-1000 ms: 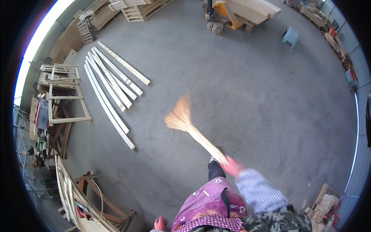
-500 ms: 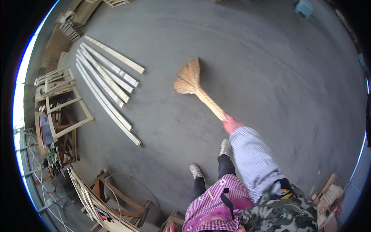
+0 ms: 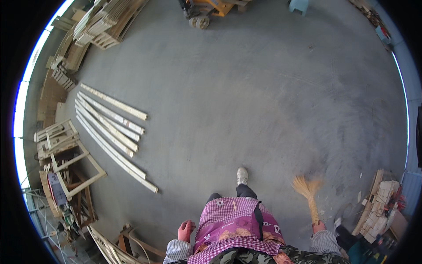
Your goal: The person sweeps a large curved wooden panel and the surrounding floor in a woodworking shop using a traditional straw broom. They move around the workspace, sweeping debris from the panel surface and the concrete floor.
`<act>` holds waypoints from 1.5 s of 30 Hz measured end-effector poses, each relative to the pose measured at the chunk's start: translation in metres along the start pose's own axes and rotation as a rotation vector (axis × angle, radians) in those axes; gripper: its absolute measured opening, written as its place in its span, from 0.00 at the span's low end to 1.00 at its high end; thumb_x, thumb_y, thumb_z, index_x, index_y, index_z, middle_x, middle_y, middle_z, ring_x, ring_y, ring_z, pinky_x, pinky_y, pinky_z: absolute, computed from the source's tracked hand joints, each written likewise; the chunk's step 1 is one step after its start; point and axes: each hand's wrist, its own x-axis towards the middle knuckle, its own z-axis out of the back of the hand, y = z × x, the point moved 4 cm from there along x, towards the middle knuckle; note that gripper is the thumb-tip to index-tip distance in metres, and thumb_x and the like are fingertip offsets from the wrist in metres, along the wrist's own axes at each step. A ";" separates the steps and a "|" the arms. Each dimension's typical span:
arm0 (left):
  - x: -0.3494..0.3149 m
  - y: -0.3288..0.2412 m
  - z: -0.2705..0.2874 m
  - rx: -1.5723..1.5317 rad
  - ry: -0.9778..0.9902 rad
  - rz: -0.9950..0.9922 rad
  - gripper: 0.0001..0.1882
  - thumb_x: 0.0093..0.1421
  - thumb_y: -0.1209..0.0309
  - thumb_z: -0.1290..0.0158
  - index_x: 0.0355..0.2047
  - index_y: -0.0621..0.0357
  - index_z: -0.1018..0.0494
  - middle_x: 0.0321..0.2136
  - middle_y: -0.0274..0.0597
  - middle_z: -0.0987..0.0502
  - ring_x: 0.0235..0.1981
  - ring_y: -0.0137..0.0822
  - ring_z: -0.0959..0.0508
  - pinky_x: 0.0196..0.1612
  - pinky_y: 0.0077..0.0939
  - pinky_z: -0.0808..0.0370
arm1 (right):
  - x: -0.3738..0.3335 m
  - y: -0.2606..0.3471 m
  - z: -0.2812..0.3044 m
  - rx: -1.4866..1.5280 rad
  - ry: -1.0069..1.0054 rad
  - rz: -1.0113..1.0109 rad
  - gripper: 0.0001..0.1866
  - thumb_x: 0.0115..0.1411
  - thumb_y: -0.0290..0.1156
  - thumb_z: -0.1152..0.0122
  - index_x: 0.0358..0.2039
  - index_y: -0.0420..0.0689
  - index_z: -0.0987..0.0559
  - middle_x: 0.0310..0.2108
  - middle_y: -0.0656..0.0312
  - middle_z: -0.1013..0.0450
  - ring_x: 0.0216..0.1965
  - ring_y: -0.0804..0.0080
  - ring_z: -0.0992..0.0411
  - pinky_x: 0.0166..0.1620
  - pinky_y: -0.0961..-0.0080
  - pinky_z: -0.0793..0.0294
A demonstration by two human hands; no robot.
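Note:
At the lower right, my right hand [image 3: 319,226] grips the handle of a straw broom [image 3: 309,189]. The broom's fanned bristles point away from me toward the floor, and their tips are blurred. Beside my apron [image 3: 239,220], my left hand [image 3: 186,231] hangs with curled fingers and nothing visible in it. The apron is pink and checked. One of my light shoes [image 3: 242,176] is in front of it on the grey floor [image 3: 228,97].
Several long wooden strips [image 3: 112,132] lie fanned out on the left. Wooden frames [image 3: 74,163] and stacked boards [image 3: 99,24] line that side. An orange pallet truck [image 3: 215,8] and a blue stool [image 3: 299,6] stand far ahead. Wood blocks [image 3: 380,198] are piled right, near another person's shoe [image 3: 337,222].
The broom has swung from in front of me to the lower right, with my right hand still around it. My left hand shows more fully. The view has shifted, bringing in the pallet truck.

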 end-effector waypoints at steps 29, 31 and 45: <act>0.188 -0.242 0.062 0.380 -0.045 -0.317 0.13 0.57 0.67 0.45 0.42 0.57 0.30 0.29 0.41 0.23 0.30 0.35 0.22 0.30 0.29 0.25 | -0.157 1.008 0.111 -0.219 -0.019 1.039 0.20 0.64 0.42 0.62 0.46 0.50 0.24 0.43 0.56 0.24 0.46 0.58 0.26 0.48 0.64 0.26; 0.202 -0.256 0.048 -0.233 -0.028 0.128 0.17 0.60 0.63 0.46 0.40 0.65 0.30 0.29 0.44 0.22 0.27 0.33 0.22 0.29 0.23 0.25 | -0.110 0.968 0.132 0.026 -0.022 0.918 0.20 0.62 0.46 0.58 0.45 0.53 0.23 0.40 0.57 0.24 0.44 0.59 0.25 0.47 0.64 0.27; 0.211 -0.423 -0.142 0.225 0.179 -0.127 0.22 0.61 0.60 0.48 0.48 0.65 0.31 0.36 0.46 0.22 0.34 0.35 0.21 0.36 0.22 0.25 | 0.002 0.360 0.207 0.012 0.000 0.104 0.30 0.56 0.44 0.47 0.60 0.57 0.37 0.42 0.45 0.26 0.43 0.48 0.26 0.46 0.56 0.27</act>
